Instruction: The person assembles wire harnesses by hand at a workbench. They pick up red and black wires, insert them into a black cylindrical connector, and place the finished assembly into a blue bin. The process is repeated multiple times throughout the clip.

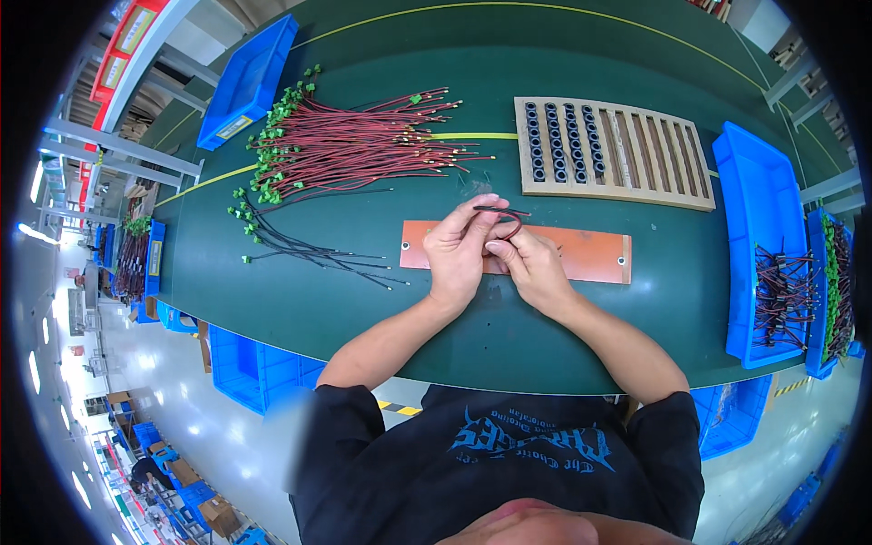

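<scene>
Both hands meet over an orange rectangular board (595, 254) lying on the green table. A thin red and black cable (518, 221) is pinched between them, bent into a small loop above the fingers. My left hand (457, 250) grips it between thumb and fingers. My right hand (536, 270) closes on the same cable, thumb on top; its end is hidden in the fingers. Left of the hands lies a large pile of red and black cables (363, 150) with green connectors. Nearer to me, several darker cables (313, 245) with green connectors are fanned out.
Beyond my right hand lies a slotted wooden rack (627, 190) with rows of black cylindrical pieces. Right of it stands a blue bin (767, 186) with cables in its near half, and another blue bin (822, 368) beside it. A blue bin (250, 82) sits far left.
</scene>
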A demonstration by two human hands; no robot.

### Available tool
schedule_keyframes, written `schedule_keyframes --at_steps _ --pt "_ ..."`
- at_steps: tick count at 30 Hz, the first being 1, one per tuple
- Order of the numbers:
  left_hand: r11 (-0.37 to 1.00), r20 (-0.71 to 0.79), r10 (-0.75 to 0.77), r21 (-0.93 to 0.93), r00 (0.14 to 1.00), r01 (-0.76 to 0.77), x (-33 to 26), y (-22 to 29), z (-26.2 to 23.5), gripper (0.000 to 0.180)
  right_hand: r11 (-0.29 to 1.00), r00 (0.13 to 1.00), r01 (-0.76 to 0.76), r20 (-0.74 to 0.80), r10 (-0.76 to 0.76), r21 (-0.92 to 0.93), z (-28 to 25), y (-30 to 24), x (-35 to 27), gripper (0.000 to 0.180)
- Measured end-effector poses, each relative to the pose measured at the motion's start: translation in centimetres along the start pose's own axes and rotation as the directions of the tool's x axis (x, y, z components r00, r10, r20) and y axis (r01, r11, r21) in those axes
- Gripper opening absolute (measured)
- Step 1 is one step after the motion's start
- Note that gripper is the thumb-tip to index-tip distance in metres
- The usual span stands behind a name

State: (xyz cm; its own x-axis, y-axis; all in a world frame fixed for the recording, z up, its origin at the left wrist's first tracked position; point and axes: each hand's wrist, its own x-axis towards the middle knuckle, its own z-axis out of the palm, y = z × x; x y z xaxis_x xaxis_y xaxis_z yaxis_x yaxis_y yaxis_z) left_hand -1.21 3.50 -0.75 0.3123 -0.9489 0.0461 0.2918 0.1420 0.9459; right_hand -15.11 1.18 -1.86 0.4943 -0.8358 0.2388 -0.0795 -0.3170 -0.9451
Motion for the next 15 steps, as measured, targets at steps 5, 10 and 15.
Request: schedule_keyframes --at_steps 5,10,15 --pt "1.000 -0.019 0.000 -0.006 1.000 -0.001 0.0 -0.7 -0.7 0.018 0.996 0.998 0.061 0.014 -0.060 -0.066 -0.3 -1.9 -0.7 0.021" --pt "0.991 0.031 0.128 0.038 0.991 -0.129 0.5 -1.6 -1.3 0.016 0.775 0.971 0.239 0.135 -0.198 -0.584 -3.6 -4.9 -0.8 0.027" --pt "0.990 0.059 0.140 0.026 0.988 -0.141 0.4 -1.4 -0.9 0.016 0.880 0.994 -0.008 -0.100 -0.045 -0.476 -5.6 -2.0 -1.0 0.021"
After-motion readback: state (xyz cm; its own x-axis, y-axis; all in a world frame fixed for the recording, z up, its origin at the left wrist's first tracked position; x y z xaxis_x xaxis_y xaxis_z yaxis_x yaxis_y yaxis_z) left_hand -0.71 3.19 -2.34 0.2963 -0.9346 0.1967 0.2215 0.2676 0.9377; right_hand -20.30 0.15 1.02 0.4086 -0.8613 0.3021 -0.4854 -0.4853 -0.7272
